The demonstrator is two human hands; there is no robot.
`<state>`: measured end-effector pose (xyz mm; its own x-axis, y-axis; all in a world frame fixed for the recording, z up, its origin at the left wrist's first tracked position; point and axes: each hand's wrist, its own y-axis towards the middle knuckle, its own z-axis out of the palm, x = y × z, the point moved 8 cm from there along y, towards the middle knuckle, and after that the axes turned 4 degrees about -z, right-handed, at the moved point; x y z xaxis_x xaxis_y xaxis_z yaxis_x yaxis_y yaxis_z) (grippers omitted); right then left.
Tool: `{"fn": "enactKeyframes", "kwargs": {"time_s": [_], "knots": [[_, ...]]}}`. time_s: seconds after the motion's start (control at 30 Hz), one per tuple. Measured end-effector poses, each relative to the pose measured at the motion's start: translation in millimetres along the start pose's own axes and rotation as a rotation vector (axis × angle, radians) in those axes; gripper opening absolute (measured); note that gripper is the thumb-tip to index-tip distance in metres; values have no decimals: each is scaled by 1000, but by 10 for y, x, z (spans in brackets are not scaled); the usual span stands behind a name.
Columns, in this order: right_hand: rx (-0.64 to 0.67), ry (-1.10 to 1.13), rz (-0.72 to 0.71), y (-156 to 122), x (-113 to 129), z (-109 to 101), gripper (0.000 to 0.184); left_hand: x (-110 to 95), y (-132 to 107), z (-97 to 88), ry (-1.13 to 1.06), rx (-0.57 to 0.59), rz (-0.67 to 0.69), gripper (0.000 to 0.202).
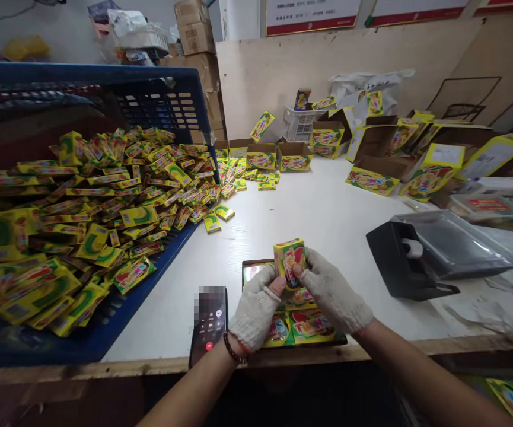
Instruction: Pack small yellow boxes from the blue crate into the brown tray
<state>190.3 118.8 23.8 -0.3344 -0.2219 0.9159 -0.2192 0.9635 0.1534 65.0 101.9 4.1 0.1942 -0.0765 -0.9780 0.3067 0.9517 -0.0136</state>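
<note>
Near bench (327, 219) edge: left hand (256, 311) and right hand (334, 296), both gloved, pinch one small yellow box (289, 261) between fingertips, held upright just above an open tray (249, 267) of like boxes. Phone (209, 323) lies just left of the tray. Farther left, blue crate (167, 101) heaped with yellow packets (105, 201); far right, open cartons (372, 172).

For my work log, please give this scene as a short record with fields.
left hand: gloved left hand grips a small yellow box
right hand: gloved right hand grips the same box from the other side
under hands: open display carton with packs inside
left of carton: phone, screen lit
far left: blue crate full of yellow packs
right: black tape dispenser
surface: white table
</note>
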Motion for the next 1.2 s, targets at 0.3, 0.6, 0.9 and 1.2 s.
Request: {"fn": "enactKeyframes", "kwargs": {"time_s": [0.3,0.6,0.9,1.2], "knots": [[411,-707,-10,537,-342,-153,29,-39,-12,-120,1394,-123,396,38],[127,-951,-426,282,-398,62,25,185,-17,-47,1644,-17,343,44],[295,-1230,-385,169,-354,149,31,176,-13,5,1685,29,332,48],[468,-1366,-334,69,-369,425,22,170,-30,4,1699,27,354,50]]}}
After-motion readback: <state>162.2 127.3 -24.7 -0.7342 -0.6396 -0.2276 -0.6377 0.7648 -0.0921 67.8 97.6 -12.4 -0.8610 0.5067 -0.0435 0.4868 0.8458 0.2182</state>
